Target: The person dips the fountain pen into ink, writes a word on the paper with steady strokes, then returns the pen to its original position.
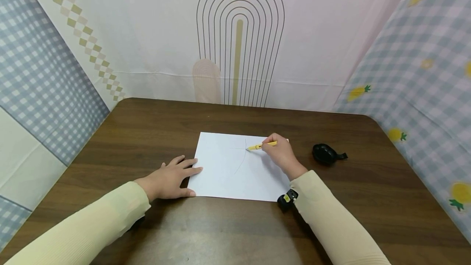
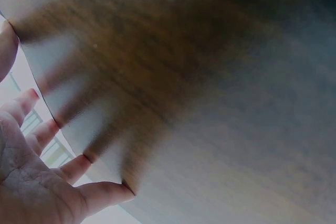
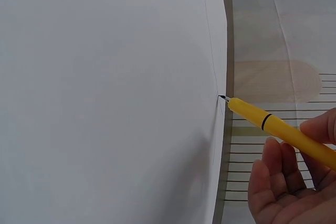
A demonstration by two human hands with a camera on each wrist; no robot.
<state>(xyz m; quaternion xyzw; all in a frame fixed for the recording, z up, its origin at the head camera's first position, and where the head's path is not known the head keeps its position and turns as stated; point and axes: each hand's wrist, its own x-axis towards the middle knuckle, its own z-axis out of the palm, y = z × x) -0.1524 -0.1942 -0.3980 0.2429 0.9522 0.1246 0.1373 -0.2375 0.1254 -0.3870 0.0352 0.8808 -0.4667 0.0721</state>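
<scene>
A white sheet of paper (image 1: 220, 175) lies on the brown table. My right hand (image 1: 281, 154) is over its upper right part and pinches a yellow pen (image 1: 262, 146) with a black band. The pen's dark, narrow tip meets the paper, as the right wrist view of the pen (image 3: 278, 129) also shows. Thin lines are on the sheet: one runs down and bends to the lower left, another goes straight left from near the tip. My left hand (image 1: 171, 179) rests at the sheet's left edge with fingers spread, thumb and fingertips on the paper's border.
To the right of the paper is a small rounded black object (image 1: 325, 154) with a short tail. The wooden table (image 1: 220, 232) ends at a white patterned cloth (image 1: 147, 44) behind, and checked cloth (image 1: 416, 93) hangs at the sides.
</scene>
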